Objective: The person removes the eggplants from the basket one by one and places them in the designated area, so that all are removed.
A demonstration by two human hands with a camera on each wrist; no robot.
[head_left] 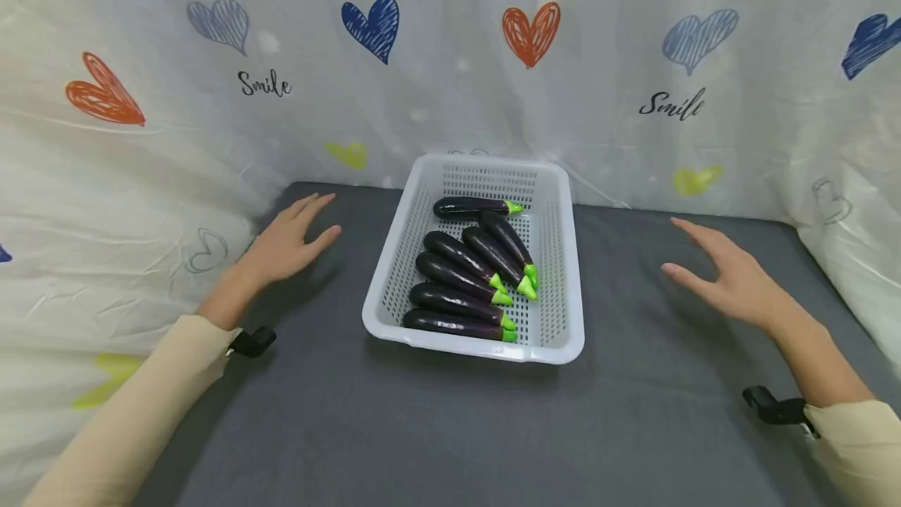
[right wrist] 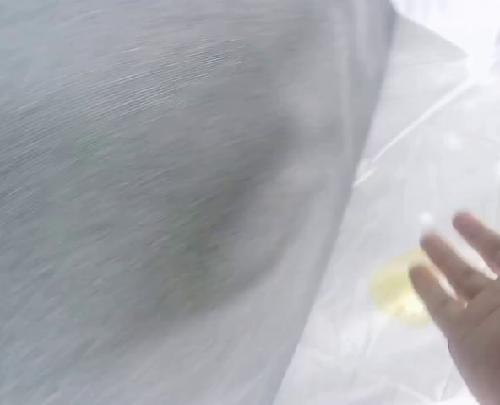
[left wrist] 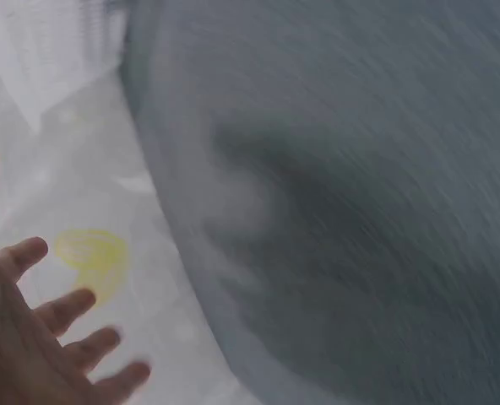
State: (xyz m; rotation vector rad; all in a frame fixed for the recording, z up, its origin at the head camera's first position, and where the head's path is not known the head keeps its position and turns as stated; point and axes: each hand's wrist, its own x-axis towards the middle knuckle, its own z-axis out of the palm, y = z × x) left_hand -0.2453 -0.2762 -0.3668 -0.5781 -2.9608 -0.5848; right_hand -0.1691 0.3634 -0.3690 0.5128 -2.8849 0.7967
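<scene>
A white perforated plastic basket (head_left: 472,344) stands in the middle of the table, holding several dark purple eggplants (head_left: 457,300) with bright green caps. Most lie side by side in a slanting row, caps to the right; one eggplant (head_left: 470,208) lies crosswise at the far end. To the left of the basket my left hand (head_left: 285,245) hovers over the table, fingers extended and thumb spread. My right hand (head_left: 732,276) is held up well to the right of it, fingers likewise straight. Neither hand touches anything. Both wrist views show spread fingers, with the basket only partly in sight at the top.
A dark grey cloth (head_left: 450,429) covers the table. Behind and along both sides hangs a pale curtain (head_left: 450,100) printed with hearts and the word Smile, close behind the basket's far rim. A black strap (head_left: 253,343) sits at the left wrist, another strap (head_left: 774,405) at the right.
</scene>
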